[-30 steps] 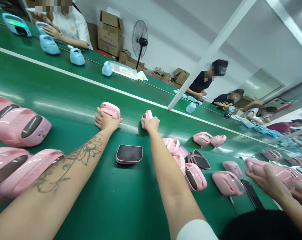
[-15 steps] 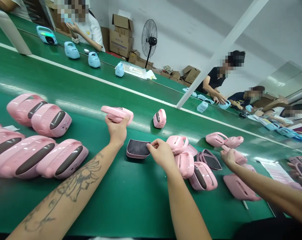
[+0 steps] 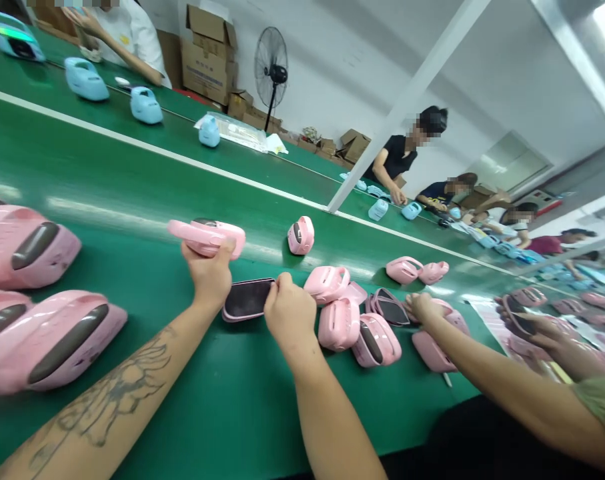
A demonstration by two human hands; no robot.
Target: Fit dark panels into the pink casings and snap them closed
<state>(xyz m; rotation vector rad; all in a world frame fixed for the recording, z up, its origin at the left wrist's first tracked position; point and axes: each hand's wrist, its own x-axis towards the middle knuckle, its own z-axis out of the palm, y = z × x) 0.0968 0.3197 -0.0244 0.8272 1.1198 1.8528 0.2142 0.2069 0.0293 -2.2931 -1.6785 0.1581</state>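
At the far left of the frame, large glossy pink plastic casings with dark oval windows (image 3: pixel 32 337) lie on the green conveyor belt (image 3: pixel 232 400), and pale blue plastic casings (image 3: pixel 86 79) sit on a second belt at the upper left. Your left hand (image 3: pixel 208 277) curls around a slim pink plastic shell (image 3: pixel 207 238), lifting it clear of the belt. It looks light, hollow and slippery, so cradle it from beneath and keep your fingers on its edges. Just to the right, a flat dark panel with a pink rim (image 3: pixel 247 300) lies on the belt, with your right hand (image 3: pixel 289 313) pinching its right end. The two hands are apart, each on its own piece. The panel looks thin and fairly stiff, so the rim seems the safest place to grip, away from the dark face. Further right, a small rounded pink piece (image 3: pixel 301 235) sits alone, above a cluster of pink casings (image 3: pixel 338 323). At the right edge, a co-worker's hand (image 3: pixel 422 308) rests on another pink shell (image 3: pixel 435 350).
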